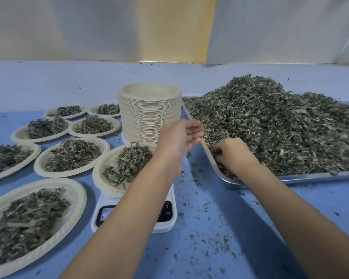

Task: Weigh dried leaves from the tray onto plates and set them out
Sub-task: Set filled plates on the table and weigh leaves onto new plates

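Leaves (270, 125) lie heaped high in a steel tray (310, 177) at the right of a blue table (220, 198). Right hand (233, 156) is down in the tray's near left corner, fingers curled into the leaves, gripping a clump. Left hand (178, 135) hovers by the tray's left rim, fingers loose and nearly straight, holding nothing. Below it a plate (101, 172) mounded with leaves sits on a white scale (165, 224), whose display the left forearm partly hides. A tall stack (149, 117) of empty plates stands behind the scale, beside the tray. Seven filled plates (38, 164) spread out to the left. Crumbs (197, 210) litter the table before the tray
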`<state>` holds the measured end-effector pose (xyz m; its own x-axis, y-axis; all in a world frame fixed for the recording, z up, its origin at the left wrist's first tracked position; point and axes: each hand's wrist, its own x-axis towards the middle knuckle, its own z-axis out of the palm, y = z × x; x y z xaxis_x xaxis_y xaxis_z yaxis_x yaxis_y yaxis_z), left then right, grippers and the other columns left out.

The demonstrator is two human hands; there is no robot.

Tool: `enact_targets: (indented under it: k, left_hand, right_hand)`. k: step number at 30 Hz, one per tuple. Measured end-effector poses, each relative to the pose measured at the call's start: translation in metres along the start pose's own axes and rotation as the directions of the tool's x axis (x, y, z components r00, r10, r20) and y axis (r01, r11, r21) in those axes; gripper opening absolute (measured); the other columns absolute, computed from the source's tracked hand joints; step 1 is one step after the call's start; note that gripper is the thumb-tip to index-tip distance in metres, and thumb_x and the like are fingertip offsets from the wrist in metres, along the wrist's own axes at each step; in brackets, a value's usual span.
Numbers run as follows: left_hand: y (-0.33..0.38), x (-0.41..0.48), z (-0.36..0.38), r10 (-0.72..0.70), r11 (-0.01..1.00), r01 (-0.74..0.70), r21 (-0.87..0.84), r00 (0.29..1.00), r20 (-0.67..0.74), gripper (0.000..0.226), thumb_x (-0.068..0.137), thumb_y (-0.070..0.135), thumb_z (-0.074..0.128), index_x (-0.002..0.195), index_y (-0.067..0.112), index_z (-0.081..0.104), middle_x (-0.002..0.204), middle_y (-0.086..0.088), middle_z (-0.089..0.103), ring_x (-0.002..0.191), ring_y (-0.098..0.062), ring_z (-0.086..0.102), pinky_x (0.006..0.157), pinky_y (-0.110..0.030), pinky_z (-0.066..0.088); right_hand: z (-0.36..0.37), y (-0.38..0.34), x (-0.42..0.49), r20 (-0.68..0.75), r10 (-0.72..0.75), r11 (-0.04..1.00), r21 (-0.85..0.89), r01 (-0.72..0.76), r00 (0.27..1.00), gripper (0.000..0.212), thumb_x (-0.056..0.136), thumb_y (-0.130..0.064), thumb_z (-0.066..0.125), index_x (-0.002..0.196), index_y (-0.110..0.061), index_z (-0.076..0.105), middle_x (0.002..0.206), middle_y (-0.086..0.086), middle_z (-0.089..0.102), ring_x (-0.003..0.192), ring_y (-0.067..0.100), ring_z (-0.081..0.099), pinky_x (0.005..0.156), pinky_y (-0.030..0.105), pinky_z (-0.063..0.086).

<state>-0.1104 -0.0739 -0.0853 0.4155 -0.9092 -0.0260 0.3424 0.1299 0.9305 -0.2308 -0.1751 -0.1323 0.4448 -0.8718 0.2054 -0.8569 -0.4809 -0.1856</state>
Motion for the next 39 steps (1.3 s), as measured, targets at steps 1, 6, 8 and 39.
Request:
enact_targets:
  k: [1,6,8,39]
  left_hand:
    - [0.000,0.000,0.000,-0.001,1.000,0.001,-0.002,1.000,-0.003,0.026,0.094,0.003,0.042,0.080,0.004,0.064,0.082,-0.009,0.068,0.079,-0.018,0.067,0.075,-0.025,0.056]
    - [0.002,0.003,-0.005,-0.012,0.999,0.011,-0.042,0.999,-0.039,0.023,0.094,0.003,0.044,0.082,0.003,0.065,0.088,-0.011,0.068,0.085,-0.019,0.067,0.072,-0.023,0.058]
    - [0.004,0.005,-0.009,-0.016,0.999,0.013,-0.050,0.998,-0.065,0.020,0.094,0.005,0.046,0.087,0.003,0.065,0.096,-0.012,0.068,0.093,-0.021,0.066,0.066,-0.022,0.056]
    - [0.050,0.003,-0.093,0.106,0.986,-0.104,0.127,0.994,-0.013,0.013,0.095,0.012,0.053,0.091,0.014,0.065,0.092,-0.003,0.067,0.086,-0.015,0.063,0.077,-0.027,0.053]
  right_hand:
    - [0.000,0.000,0.000,-0.016,0.019,1.000,0.020,-0.019,1.000,0.026,0.084,-0.004,0.056,0.093,-0.020,0.075,0.090,0.014,0.068,0.086,0.032,0.063,0.071,0.034,0.052]
    - [-0.003,0.007,0.001,-0.222,0.130,0.970,0.231,-0.078,0.966,0.017,0.085,-0.009,0.066,0.097,-0.014,0.076,0.093,0.007,0.073,0.081,0.020,0.065,0.072,0.022,0.049]
    - [-0.007,0.009,0.001,-0.269,0.210,0.913,0.398,-0.090,0.940,0.014,0.084,-0.013,0.070,0.096,-0.015,0.076,0.087,0.002,0.073,0.063,0.005,0.059,0.056,0.008,0.044]
    - [-0.030,-0.152,-0.019,-0.199,-0.039,0.378,0.904,0.198,0.979,0.019,0.076,-0.004,0.076,0.081,-0.021,0.072,0.079,0.001,0.073,0.082,0.016,0.070,0.084,0.032,0.056]
